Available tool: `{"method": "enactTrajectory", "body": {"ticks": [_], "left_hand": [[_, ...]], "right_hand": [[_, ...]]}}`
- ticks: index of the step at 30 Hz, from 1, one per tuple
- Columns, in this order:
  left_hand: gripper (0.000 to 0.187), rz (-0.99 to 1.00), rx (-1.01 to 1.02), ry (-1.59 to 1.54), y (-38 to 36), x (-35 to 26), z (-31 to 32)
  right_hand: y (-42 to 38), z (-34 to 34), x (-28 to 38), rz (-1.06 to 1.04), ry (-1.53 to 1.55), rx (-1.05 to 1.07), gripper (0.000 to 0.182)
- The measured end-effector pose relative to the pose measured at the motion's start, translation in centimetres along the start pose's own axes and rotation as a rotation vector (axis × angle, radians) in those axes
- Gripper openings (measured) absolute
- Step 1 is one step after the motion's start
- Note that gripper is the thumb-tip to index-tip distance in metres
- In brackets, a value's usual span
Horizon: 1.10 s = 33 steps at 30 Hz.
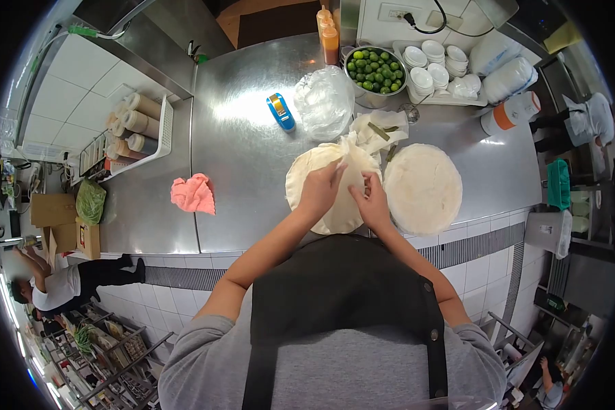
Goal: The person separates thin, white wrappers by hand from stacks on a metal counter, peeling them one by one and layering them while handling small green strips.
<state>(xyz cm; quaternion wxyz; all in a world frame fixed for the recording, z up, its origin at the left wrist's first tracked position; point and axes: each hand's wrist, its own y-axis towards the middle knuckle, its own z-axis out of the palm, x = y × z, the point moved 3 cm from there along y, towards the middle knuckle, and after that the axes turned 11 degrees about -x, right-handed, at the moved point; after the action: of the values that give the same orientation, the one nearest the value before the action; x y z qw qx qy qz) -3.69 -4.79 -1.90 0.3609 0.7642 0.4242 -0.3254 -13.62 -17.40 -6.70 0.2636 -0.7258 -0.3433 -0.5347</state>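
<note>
My left hand (322, 186) is closed on the upper part of a thin pale sheet that rises from a stack of round dough sheets (301, 171). Close by on the right, my right hand (372, 199) has its fingers bent at the sheet's right side; whether they grip it is too small to tell. A second round pale stack (423, 188) lies just right of my right hand. Behind the hands, green strips (378, 131) lie on a crumpled pale wrapper (396, 123).
A clear plastic bag (324, 102), a blue tape dispenser (281, 113), a bowl of limes (374, 71) and sauce bottles (329, 44) stand behind. A pink cloth (193, 194) lies left. White dishes (421, 78) sit back right. Other people are at both sides.
</note>
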Motion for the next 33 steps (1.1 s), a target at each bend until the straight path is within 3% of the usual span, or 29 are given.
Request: {"method": "enactTrajectory", "body": {"ticks": [2,6,8,11,14,16,19,21,22,24,25,27,31,33], "left_hand": [[0.024,0.054,-0.006,-0.017,-0.3,-1.0,0.2],[0.02,0.08,-0.064,-0.116,-0.7,-2.1,0.0],[0.02,0.065,-0.136,-0.185,-0.5,-1.9,-0.4],[0.038,-0.15,-0.373,-0.236,0.3,0.2,-2.0],[0.04,-0.329,-0.426,-0.185,0.2,3.4,-3.1],[0.041,-0.328,-0.474,-0.187,-0.4,5.4,-2.8],[0.043,-0.415,-0.357,-0.009,-1.1,8.6,-3.1],[0.043,-0.453,-0.072,0.064,-1.1,8.9,-2.9],[0.043,-0.452,-0.074,0.064,-0.7,8.4,-2.8],[0.045,-0.29,-0.278,-0.022,0.4,6.2,-2.8],[0.045,-0.29,-0.281,-0.02,0.9,5.6,-2.8],[0.049,0.044,-0.303,0.24,2.2,3.5,-2.8],[0.051,0.009,-0.125,0.276,4.4,1.3,-3.2],[0.053,-0.17,0.005,0.043,4.9,1.7,-2.8]], "right_hand": [[1.3,0.2,3.2,0.022,0.175,-0.101,0.022],[3.7,0.4,4.1,0.073,0.213,-0.077,0.019],[4.2,0.5,5.0,-0.006,0.0,-0.074,0.014],[5.0,0.3,4.9,-0.125,0.086,-0.187,0.013],[6.1,0.5,3.1,-0.075,-0.013,-0.238,0.012],[5.6,1.0,3.4,-0.103,-0.024,-0.234,0.012],[4.4,1.8,3.9,-0.197,-0.051,-0.158,0.014],[3.7,2.1,4.4,-0.261,-0.071,-0.094,0.015],[3.4,2.3,4.9,-0.287,-0.072,-0.021,0.016],[2.9,2.5,5.7,-0.311,-0.07,0.058,0.017],[2.8,2.6,5.9,-0.302,-0.068,0.104,0.016],[2.6,2.5,6.3,-0.293,-0.069,0.149,0.016],[2.7,1.6,6.3,-0.348,-0.041,0.12,0.014],[2.9,1.1,5.8,-0.4,-0.016,0.082,0.011]]}}
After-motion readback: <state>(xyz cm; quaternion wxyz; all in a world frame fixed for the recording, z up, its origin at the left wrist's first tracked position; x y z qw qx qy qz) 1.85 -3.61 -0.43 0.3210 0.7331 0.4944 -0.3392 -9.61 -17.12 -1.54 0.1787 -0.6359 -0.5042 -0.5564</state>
